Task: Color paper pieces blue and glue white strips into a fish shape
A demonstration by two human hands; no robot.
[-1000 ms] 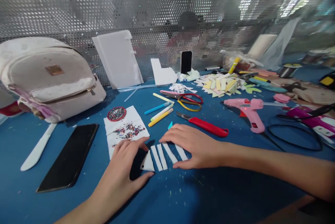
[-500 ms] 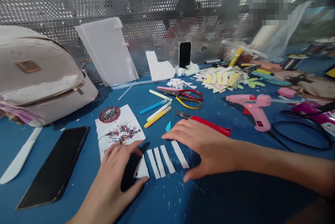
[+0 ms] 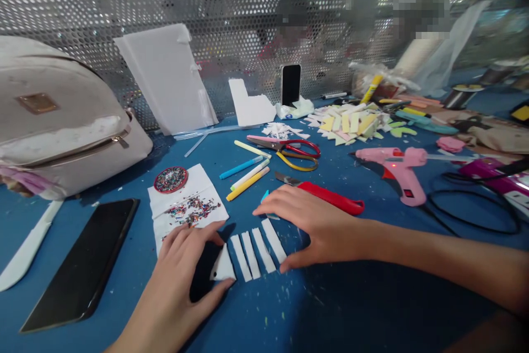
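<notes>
A white triangular piece [image 3: 223, 267] with a black dot lies flat on the blue table. My left hand [image 3: 182, 270] spans it, thumb at its lower corner and a fingertip at its top. To its right are several narrow white strips [image 3: 249, 254], lying side by side and slightly tilted. My right hand [image 3: 312, 226] is curved around the rightmost white strip [image 3: 274, 243], thumb against the lower end and fingers by the upper end. A small turquoise piece [image 3: 265, 195] lies partly hidden behind the right hand's fingers.
Beyond my hands lie a red-handled cutter [image 3: 330, 197], scissors [image 3: 295, 149], markers [image 3: 248, 183] and a pink glue gun [image 3: 397, 163] with its cable. On the left are white paper [image 3: 159, 204] with glitter bits, a dark phone [image 3: 82, 265], a white knife [image 3: 31, 245] and a backpack [image 3: 70, 149].
My right hand has moved slightly left and brought the rightmost strip closer to the other strips. The left hand and the triangular piece have stayed in place.
</notes>
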